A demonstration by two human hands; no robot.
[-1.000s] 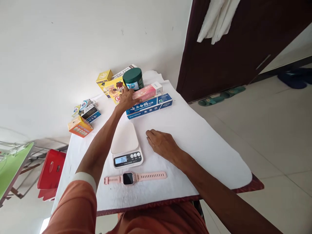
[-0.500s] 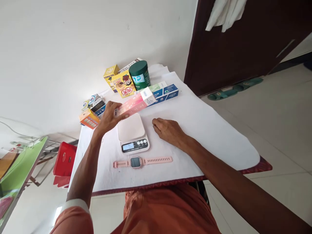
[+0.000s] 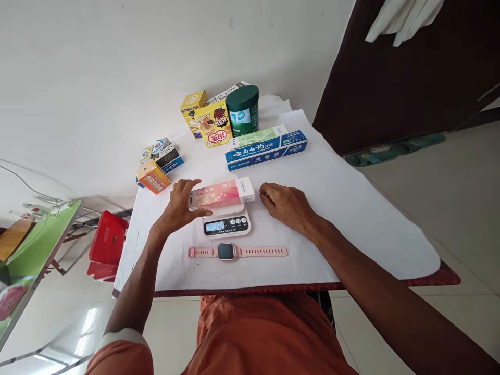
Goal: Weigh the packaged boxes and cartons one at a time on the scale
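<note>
My left hand [image 3: 179, 204] grips the left end of a long pink box [image 3: 222, 193], which lies across the white kitchen scale [image 3: 227, 224]. The scale's display shows digits. My right hand [image 3: 287, 204] rests palm down on the white cloth, fingers loosely curled, just right of the box's white end; contact is unclear. A pink wristwatch [image 3: 237, 252] lies flat in front of the scale.
Behind the scale lie a blue toothpaste box [image 3: 266, 151] and a green one [image 3: 258, 136]. Farther back stand a green jar [image 3: 242, 110] and yellow boxes [image 3: 211, 124]. Small boxes [image 3: 157, 166] cluster at the table's left edge. A red stool [image 3: 106, 243] stands left of the table.
My left hand took the pink box from the back row, carried it toward me and set it across the scale. My right hand stayed on the cloth.
</note>
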